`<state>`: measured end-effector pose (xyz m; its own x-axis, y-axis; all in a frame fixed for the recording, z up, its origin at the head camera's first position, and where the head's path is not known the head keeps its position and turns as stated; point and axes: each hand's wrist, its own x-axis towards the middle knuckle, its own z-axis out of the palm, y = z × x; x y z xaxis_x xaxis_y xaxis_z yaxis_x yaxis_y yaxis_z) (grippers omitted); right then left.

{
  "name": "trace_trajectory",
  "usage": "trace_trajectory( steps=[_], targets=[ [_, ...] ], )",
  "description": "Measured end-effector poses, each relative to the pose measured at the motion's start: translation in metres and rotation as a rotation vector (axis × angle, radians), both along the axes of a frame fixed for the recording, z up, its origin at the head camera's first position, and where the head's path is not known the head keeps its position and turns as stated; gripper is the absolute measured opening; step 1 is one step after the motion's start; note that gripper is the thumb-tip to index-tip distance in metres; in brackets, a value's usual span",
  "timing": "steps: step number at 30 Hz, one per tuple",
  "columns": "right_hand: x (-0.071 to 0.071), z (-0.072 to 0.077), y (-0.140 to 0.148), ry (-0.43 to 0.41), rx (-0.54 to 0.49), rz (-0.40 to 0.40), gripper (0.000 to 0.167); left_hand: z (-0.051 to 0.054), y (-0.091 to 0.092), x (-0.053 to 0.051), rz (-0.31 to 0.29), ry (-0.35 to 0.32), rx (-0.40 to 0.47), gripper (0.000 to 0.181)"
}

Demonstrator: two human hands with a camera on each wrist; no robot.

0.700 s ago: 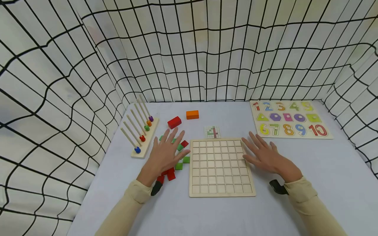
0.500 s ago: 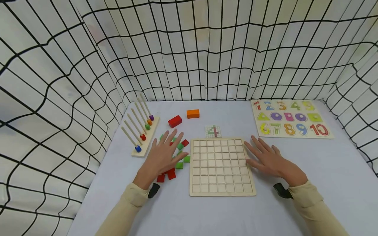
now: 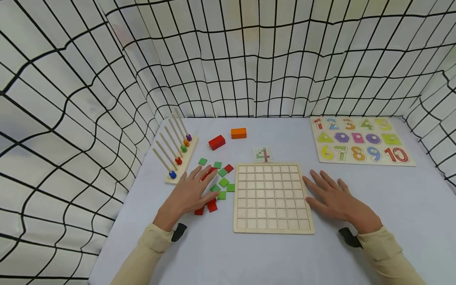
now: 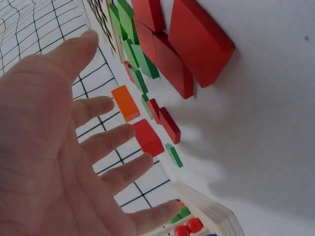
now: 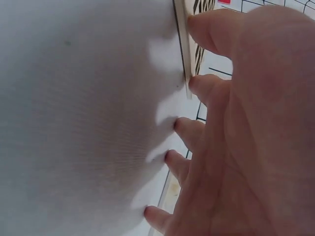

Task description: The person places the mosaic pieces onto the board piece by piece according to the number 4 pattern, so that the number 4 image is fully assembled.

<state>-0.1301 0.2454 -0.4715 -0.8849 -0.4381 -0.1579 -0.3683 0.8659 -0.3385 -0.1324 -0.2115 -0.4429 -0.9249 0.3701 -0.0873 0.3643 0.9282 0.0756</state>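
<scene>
green tiles [image 3: 224, 182] less covered, hands [image 3: 188, 194] [image 3: 335, 201] wider apart

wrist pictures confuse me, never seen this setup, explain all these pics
There is no machine, just a person's left hand and right hand. The wide view comes from a head camera looking forward and down; the close ones from a camera on each wrist. On the table are a grid board, red tiles, green tiles, a card, a red block, an orange block, a bead stand and a number puzzle. Neither hand holds anything: the left is spread over the tiles, the right has fingertips at the board's edge.
</scene>
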Motion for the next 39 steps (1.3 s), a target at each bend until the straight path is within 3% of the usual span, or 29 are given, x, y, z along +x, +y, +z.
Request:
trace_trajectory(
  steps=[5, 10, 16, 25, 33, 39],
  targets=[
    [0.000, -0.004, 0.002, -0.005, -0.010, -0.008, 0.071, -0.004, 0.000, -0.008, -0.051, 0.002, 0.059, 0.074],
    [0.000, -0.004, 0.001, -0.011, -0.024, -0.007, 0.070, -0.006, 0.003, -0.019, -0.094, 0.036, 0.098, 0.058],
    [0.001, -0.004, 0.001, -0.013, -0.031, -0.014, 0.070, -0.005, 0.014, -0.041, -0.128, 0.063, 0.166, 0.041],
    [0.001, -0.005, 0.002, -0.012, -0.045, -0.009, 0.070, -0.005, 0.032, -0.063, -0.042, -0.012, 0.153, 0.028],
    [0.001, -0.007, 0.001, -0.021, -0.041, -0.021, 0.070, -0.006, 0.046, -0.072, 0.106, -0.112, 0.196, 0.015],
    [0.001, -0.010, 0.002, -0.017, -0.047, -0.026, 0.069, -0.003, 0.047, -0.075, 0.088, -0.141, 0.227, 0.018]
  ],
)
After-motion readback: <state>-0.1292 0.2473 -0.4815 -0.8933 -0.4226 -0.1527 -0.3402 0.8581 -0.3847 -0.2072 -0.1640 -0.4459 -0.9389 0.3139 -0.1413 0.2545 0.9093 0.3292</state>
